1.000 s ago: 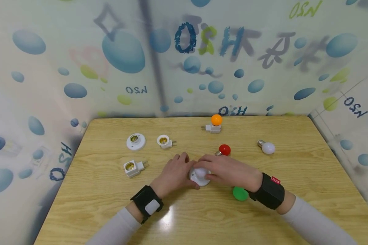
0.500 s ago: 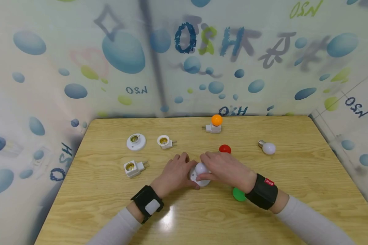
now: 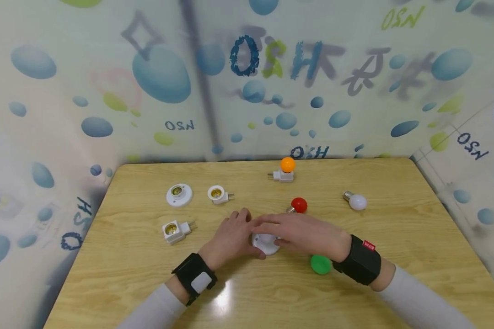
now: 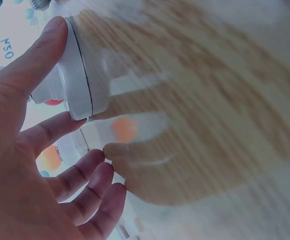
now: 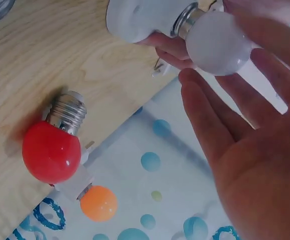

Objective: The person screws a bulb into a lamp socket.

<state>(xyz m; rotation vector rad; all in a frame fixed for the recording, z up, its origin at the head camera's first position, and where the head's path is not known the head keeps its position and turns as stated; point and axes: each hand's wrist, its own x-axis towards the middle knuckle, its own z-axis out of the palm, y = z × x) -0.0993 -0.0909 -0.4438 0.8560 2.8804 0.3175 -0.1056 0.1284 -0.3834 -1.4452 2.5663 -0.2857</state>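
My left hand [image 3: 230,237] holds a round white lamp holder [image 3: 265,248] by its rim on the table. In the left wrist view the thumb and index finger pinch the lamp holder's base [image 4: 77,70], while the other fingertips rest on the tabletop. Over the holder, my right hand [image 3: 308,234] has its thumb and fingers around a white light bulb [image 5: 217,45]. In the right wrist view the bulb sits in the holder's socket, with part of its metal thread [image 5: 187,21] showing. The head view has the bulb mostly hidden beneath the right hand.
Near the right hand lie a red bulb [image 3: 299,205] and a green bulb [image 3: 321,264]. An orange bulb [image 3: 287,164] stands in a plug adapter. Another white bulb [image 3: 357,202] lies right. Sockets [image 3: 179,195], [image 3: 216,194] and a square socket [image 3: 174,231] stand left.
My right hand turned back with its bulb in view half a second ago, then swung forward over it again. The left hand stays on the holder. The head view has shifted slightly.
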